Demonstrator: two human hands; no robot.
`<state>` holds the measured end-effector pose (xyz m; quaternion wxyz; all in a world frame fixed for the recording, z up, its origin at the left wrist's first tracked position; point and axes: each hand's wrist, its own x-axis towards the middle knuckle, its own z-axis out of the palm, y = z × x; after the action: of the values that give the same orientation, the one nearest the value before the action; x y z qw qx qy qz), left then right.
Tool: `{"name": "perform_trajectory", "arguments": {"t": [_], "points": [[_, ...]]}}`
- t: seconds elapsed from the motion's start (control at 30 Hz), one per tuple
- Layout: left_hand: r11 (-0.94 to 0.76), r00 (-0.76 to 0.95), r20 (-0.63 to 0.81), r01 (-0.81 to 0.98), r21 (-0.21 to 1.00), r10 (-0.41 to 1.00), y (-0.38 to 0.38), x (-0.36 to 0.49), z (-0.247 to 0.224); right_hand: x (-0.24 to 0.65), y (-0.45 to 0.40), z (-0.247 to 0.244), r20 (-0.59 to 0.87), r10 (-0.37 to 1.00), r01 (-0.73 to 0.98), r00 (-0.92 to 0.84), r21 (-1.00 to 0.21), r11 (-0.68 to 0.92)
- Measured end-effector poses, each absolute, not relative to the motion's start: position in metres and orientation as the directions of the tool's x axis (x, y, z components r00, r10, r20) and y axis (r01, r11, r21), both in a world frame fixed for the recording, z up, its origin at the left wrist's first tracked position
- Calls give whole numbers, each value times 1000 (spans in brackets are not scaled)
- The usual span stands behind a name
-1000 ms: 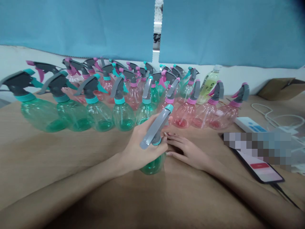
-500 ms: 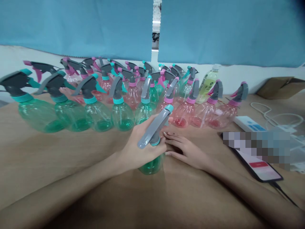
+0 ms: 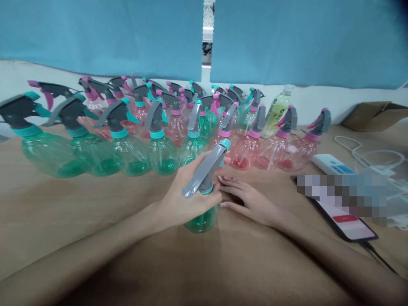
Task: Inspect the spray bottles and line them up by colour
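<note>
One translucent green plastic spray bottle stands gripped by the left hand. A nudge from the open right hand could tilt it.

Brown table beneath spray bottles

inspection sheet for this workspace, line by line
surface: brown table, shadowed near the person
job things: green spray bottle with teal collar; other spray bottles in rows behind
clutter: phone, drink bottle, cardboard, all toward the right
hands: left hand grips the green spray bottle's neck; right hand rests beside it, contact unclear
cables: black cable at phone; white cable beyond
surroundings: blue cloth hanging behind
</note>
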<state>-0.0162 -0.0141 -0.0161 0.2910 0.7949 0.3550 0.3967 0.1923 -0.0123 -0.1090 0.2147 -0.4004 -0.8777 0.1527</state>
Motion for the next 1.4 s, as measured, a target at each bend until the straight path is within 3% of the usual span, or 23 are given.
{"name": "perform_trajectory", "arguments": {"t": [1.0, 1.4], "points": [[-576, 478, 404, 297, 762, 780, -14, -19, -12, 192, -12, -109, 251, 767, 637, -591, -438, 634], [-526, 486, 329, 354, 773, 810, -13, -22, -16, 189, -12, -105, 255, 749, 649, -611, -380, 659]]}}
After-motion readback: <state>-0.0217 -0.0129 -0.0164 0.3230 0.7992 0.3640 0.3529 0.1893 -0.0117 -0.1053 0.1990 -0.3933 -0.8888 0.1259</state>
